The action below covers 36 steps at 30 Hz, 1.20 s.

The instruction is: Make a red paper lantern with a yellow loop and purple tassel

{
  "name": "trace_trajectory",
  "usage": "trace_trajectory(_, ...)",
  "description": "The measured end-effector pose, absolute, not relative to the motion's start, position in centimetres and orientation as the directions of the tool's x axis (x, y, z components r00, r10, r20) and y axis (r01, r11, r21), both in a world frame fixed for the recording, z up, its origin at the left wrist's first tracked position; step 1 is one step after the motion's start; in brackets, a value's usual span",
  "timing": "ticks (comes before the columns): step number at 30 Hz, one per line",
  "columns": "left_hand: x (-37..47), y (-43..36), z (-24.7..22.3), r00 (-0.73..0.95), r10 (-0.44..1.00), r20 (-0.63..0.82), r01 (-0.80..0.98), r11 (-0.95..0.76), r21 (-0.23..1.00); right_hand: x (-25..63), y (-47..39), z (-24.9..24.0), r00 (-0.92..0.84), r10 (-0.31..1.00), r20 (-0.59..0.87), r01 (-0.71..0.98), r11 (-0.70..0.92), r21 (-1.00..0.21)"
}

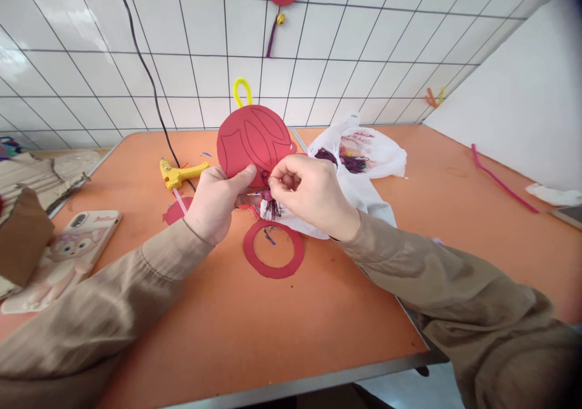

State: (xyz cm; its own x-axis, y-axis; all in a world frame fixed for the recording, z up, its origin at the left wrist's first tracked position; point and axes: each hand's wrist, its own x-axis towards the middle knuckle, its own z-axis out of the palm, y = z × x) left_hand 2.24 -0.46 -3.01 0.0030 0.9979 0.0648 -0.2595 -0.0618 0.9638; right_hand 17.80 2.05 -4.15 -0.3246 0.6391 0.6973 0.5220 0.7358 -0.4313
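Note:
My left hand [220, 197] grips the lower left edge of a round red paper disc [252, 139], thumb on its front. Drawn lines mark the disc, and a yellow pipe-cleaner loop [242, 92] sticks up from its top. At the disc's lower edge hangs a dark purple tassel [273, 208] with a purple bead at its head. My right hand [309, 188] pinches at the tassel's upper cord, just above the bead; the fingertips partly cover it. Below both hands a red paper ring [273, 269] lies flat on the table.
A yellow glue gun [179, 172] with a black cord lies at left, near a phone [68, 257] and cardboard [27, 233]. A white plastic bag [382, 151] holding purple tassels is behind my right hand. A magenta pipe cleaner [500, 182] lies at right.

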Motion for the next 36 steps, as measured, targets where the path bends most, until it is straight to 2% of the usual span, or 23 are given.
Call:
trace_trajectory(5,2.4,-0.7,-2.9,0.011,0.997,0.075,-0.247,-0.070,0.966,17.9,2.3,-4.6,-0.346,0.538,0.769,0.626,0.742,-0.238)
trace_trajectory(11,2.4,-0.7,-2.9,0.015,0.998,0.062,-0.253,-0.056,0.966,18.0,2.1,-4.6,-0.391,0.534,0.749,0.697,0.704,-0.138)
trace_trajectory(14,2.4,-0.7,-2.9,0.012,0.998,0.062,-0.250,-0.057,0.966,18.0,2.0,-4.4,-0.363,0.563,0.742,0.689,0.699,-0.194)
trace_trajectory(18,2.3,-0.7,-3.0,0.034,0.997,0.076,-0.244,-0.065,0.967,17.9,1.9,-3.9,-0.292,0.644,0.707,0.619,0.691,-0.374)
trace_trajectory(21,2.2,-0.7,-3.0,0.043,0.996,0.083,-0.236,-0.071,0.969,17.9,1.9,-3.6,-0.279,0.677,0.681,0.570,0.687,-0.450)
trace_trajectory(26,2.3,-0.5,-3.1,0.038,0.993,0.112,-0.165,-0.104,0.981,17.8,1.7,-3.7,-0.289,0.661,0.692,0.523,0.715,-0.465)
trace_trajectory(36,2.2,-0.2,-3.1,-0.098,0.981,0.167,-0.075,-0.175,0.982,17.7,1.5,-3.6,-0.297,0.647,0.702,0.523,0.726,-0.447)
